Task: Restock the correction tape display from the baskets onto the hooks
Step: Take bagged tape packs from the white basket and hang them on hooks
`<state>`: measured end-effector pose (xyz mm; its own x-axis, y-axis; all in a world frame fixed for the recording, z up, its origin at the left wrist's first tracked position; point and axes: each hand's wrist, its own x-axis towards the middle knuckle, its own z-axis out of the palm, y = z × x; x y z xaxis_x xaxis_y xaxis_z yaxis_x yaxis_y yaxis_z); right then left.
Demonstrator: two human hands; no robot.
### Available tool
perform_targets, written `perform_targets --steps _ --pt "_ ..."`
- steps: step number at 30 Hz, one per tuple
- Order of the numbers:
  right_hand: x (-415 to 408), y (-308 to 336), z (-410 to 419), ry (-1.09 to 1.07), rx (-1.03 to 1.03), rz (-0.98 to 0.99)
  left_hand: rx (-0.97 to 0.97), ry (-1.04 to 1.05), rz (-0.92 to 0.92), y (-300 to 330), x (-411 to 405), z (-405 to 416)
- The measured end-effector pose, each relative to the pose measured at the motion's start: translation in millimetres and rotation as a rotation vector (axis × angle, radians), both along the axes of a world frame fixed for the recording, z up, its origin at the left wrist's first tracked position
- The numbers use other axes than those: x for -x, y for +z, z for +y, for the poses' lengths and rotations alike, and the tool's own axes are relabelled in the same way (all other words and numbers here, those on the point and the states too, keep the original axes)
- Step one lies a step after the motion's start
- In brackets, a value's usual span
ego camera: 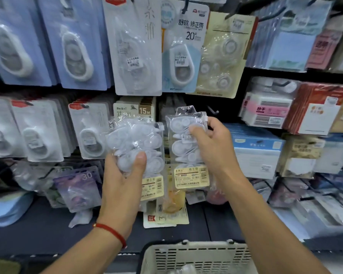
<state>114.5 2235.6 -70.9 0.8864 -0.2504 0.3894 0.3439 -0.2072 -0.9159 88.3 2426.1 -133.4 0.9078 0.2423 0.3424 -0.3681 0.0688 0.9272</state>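
Left hand grips tape packs; right hand pinches single pack. Light, slippery, crinkly; hold near hang-hole.

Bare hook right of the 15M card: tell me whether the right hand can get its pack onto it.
Probably yes. The right hand holds its pack just below-left of the bare hook, with nothing hanging between them; the left hand holds its own bundle off to the side.

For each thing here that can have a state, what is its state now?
left hand: grips a bundle of correction tape packs
right hand: pinches a single clear pack, upright, not on a hook
empty hook: bare, behind the clear pack
basket: below the hands, contents mostly hidden
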Motion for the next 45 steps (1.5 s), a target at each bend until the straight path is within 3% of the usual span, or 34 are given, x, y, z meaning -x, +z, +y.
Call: perform_targets --steps 7,18,20,22,24,28,34,39,45 --pt "-22.5 4.0 5.3 0.086 -0.044 0.144 0.024 0.075 -0.026 7.7 1.4 2.9" --pt "-26.3 3.1 7.2 -0.007 -0.035 0.149 0.018 0.105 -0.021 10.1 2.3 4.3" --pt "-27.2 0.0 5.1 -0.088 0.114 0.151 0.008 0.103 -0.026 11.6 3.7 5.3" --pt "-23.3 -4.1 4.8 -0.269 0.401 0.134 -0.001 0.099 -0.022 11.8 3.7 6.5" --pt "-17.3 -7.8 5.8 -0.317 0.513 0.067 -0.009 0.1 -0.003 12.8 3.4 5.4" --pt "-6.6 -19.3 16.6 -0.093 0.419 0.146 0.014 0.034 0.001 12.1 -0.3 -1.6" --pt "3.4 -30.0 29.6 0.271 0.228 0.105 0.016 -0.042 -0.031 12.2 -2.1 -14.1" --pt "0.5 -30.5 27.3 0.215 0.138 0.058 0.139 -0.074 0.044 12.2 -4.7 -14.6" --pt "-0.4 -21.4 17.2 0.068 0.002 0.056 0.061 0.055 0.075 9.0 -6.8 -5.8"
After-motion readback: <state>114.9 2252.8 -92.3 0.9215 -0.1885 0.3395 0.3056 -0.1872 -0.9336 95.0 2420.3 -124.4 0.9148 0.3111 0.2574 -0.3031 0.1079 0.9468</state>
